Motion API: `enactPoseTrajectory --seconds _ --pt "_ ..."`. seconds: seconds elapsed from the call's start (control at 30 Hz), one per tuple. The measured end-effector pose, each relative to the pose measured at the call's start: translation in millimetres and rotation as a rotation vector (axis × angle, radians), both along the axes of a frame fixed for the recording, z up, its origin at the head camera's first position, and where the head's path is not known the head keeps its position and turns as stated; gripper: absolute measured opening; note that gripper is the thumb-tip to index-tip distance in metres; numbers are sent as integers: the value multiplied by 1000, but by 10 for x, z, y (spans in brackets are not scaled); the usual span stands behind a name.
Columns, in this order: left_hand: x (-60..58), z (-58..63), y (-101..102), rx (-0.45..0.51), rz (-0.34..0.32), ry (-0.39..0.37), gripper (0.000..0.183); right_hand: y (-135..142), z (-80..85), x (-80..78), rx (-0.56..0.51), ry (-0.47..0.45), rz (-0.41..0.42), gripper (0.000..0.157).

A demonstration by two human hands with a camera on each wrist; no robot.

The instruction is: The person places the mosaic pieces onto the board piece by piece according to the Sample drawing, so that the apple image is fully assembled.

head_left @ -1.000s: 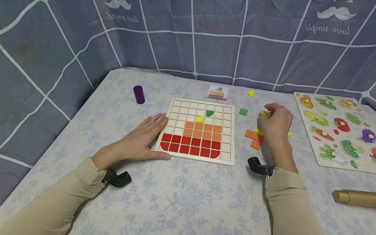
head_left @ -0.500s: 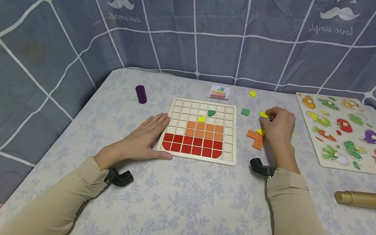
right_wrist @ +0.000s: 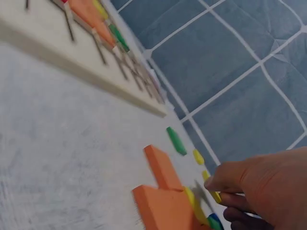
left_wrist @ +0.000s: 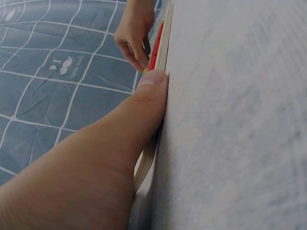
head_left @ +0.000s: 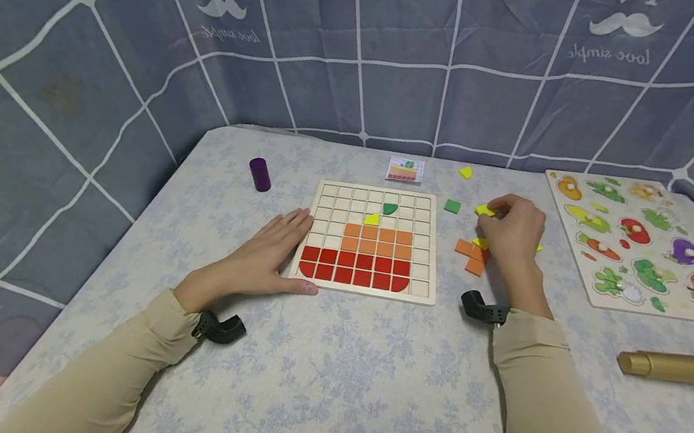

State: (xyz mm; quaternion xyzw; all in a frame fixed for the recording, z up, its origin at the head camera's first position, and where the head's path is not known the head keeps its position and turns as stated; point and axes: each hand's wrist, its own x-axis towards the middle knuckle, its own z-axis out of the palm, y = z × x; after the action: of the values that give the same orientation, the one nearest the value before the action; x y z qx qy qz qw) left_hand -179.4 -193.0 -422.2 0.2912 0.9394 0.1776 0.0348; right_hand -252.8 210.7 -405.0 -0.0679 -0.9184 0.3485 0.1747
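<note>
My right hand (head_left: 515, 231) pinches a small yellow tile (head_left: 484, 210) between thumb and fingers; in the right wrist view this yellow tile (right_wrist: 211, 187) shows at the thumb tip, just over the cloth. Below that hand lie orange tiles (head_left: 472, 251), with more yellow pieces partly hidden by it. The left hand (head_left: 264, 252) rests against the wooden grid board (head_left: 420, 291), its fingers along the left side and the thumb (left_wrist: 153, 79) at the front edge. Red and orange rows fill part of the board, with one yellow tile (head_left: 372, 219) and a green rounded tile (head_left: 389, 208) above.
A pattern card (head_left: 405, 170) stands behind the board. Right of it lie a green square (head_left: 452, 206) and a yellow piece (head_left: 465, 172). A purple cylinder (head_left: 260, 175) is at left, a vegetable puzzle board (head_left: 644, 246) and a gold tube (head_left: 690, 367) at right.
The yellow tile has come into view at the right fingertips, pointing toward the left. The left hand stays put at the board, and the board's tiles are the same.
</note>
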Motion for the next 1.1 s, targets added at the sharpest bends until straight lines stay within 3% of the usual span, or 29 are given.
enactPoseTrajectory --seconds 0.13,0.33,0.53,0.67,0.87,1.1 --pt "13 11 -4 1 0 0 122 -33 35 -5 -64 23 63 24" --pt "22 17 -6 1 2 -4 122 -181 86 -25 -111 -21 264 21" --pt "18 16 -10 -1 8 -14 122 -410 137 1 -115 -57 455 19" --pt "17 18 -8 -4 6 -15 122 -549 112 21 -84 -56 537 18" --pt "14 15 -17 -12 1 -2 123 -710 48 59 -53 -61 624 15" --pt "5 14 -18 -12 -1 1 123 -837 20 97 -37 -46 625 13"
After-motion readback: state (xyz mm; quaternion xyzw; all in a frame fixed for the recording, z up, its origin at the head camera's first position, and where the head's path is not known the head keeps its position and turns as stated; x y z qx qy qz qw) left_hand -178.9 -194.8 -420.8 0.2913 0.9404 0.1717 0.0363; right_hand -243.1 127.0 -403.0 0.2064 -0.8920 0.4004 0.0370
